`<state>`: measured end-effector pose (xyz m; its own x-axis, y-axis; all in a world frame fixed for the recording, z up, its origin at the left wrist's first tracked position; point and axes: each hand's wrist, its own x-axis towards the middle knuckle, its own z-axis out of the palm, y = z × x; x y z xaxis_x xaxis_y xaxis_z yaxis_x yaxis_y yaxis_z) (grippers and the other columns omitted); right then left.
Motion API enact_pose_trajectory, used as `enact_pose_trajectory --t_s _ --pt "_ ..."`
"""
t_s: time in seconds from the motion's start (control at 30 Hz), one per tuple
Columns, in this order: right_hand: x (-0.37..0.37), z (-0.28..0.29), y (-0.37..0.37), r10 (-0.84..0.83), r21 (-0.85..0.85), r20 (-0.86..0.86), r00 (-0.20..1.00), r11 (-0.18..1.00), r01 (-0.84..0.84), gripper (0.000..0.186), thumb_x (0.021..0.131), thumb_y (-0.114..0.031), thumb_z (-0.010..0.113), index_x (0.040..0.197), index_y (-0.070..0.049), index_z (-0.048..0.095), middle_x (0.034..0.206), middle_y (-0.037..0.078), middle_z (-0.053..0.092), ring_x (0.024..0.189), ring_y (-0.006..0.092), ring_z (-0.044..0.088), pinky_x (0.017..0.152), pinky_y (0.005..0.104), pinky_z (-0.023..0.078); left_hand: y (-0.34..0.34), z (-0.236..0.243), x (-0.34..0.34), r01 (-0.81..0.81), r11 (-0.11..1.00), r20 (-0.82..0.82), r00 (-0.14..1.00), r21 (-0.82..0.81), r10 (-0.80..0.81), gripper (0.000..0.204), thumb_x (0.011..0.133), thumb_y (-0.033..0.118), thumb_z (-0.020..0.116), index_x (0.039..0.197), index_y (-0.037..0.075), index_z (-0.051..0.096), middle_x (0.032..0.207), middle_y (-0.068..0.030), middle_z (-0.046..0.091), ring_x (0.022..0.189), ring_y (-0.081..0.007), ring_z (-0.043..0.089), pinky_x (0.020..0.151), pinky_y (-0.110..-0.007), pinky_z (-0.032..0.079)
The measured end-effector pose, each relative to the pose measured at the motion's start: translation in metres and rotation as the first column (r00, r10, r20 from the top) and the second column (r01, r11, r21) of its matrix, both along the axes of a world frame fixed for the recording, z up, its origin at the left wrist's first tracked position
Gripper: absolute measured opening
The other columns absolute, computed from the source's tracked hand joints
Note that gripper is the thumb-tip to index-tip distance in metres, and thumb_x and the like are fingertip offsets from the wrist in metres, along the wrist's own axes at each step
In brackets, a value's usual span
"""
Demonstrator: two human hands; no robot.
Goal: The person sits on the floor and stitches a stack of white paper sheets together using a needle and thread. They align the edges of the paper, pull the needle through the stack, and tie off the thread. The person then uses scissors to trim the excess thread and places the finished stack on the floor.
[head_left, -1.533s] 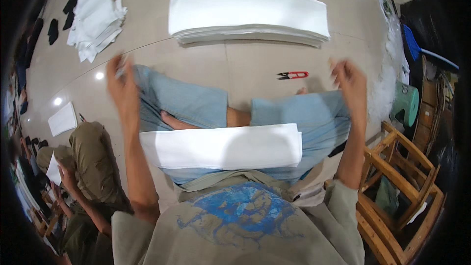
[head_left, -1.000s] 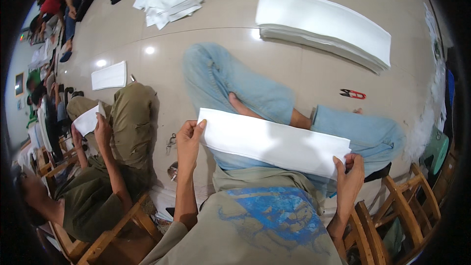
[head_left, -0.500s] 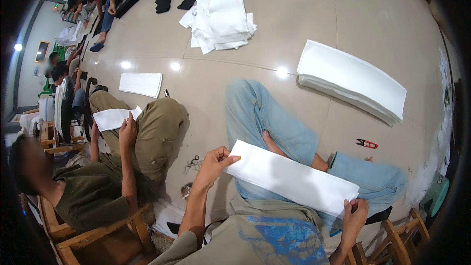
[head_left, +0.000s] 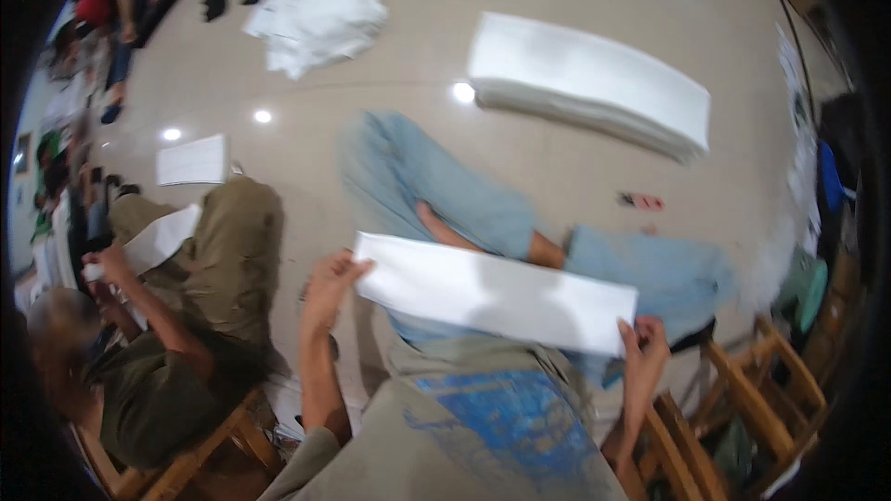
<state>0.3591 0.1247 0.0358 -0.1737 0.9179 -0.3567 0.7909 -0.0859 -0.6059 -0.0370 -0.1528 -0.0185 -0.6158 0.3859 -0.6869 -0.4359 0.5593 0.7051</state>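
A long white cloth strip [head_left: 492, 288] is stretched flat above my crossed legs, reaching from one hand to the other. Its left end is pinched between the thumb and fingers of my left hand [head_left: 332, 286]. At the lower right corner, my right hand [head_left: 647, 339] grips the strip the same way. The cloth looks like a flat, folded or layered rectangle, with my shadow falling across its middle. Beyond my knees a thick stack of similar white strips [head_left: 585, 74] lies on the floor. Red-handled thread snips [head_left: 640, 201] rest between that stack and my right leg.
To my left a co-worker [head_left: 176, 334] sits holding a white piece, with another white piece [head_left: 191, 160] on the floor ahead. A loose white cloth pile [head_left: 320, 9] and black pieces [head_left: 216, 0] lie farther off. A wooden stool frame [head_left: 752, 399] stands at right.
The view has turned, shifting the scene left and up. Both my hands still hold the strip, now more level and squarely in front of me. The co-worker's hands have moved along their cloth.
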Motion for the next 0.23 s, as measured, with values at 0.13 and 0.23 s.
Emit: enact_pose_trajectory --t_s 0.13,0.23 --pt "-0.017 0.004 -0.002 0.009 -0.013 0.037 0.999 1.0 -0.008 0.022 0.093 -0.014 0.079 0.102 0.004 0.068 0.074 0.001 0.054 0.07 0.0092 0.047 0.063 0.0256 0.041 -0.021 -0.005 0.007 -0.019 1.0 -0.003 1.0 0.023 0.019 0.012 0.095 0.015 0.075 0.094 0.004 0.07 0.086 0.0018 0.068 0.079 -0.0082 0.058 0.08 -0.025 0.043" --pt "-0.023 0.007 -0.007 -0.041 0.025 0.166 0.985 0.999 0.038 0.03 0.093 -0.024 0.08 0.103 0.003 0.071 0.075 0.005 0.062 0.066 0.0183 0.051 0.064 0.0305 0.046 -0.016 -0.01 -0.001 0.007 0.999 -0.014 1.0 0.049 -0.006 0.018 0.095 0.02 0.077 0.099 0.003 0.069 0.089 0.0009 0.069 0.086 -0.0097 0.059 0.086 -0.028 0.044"
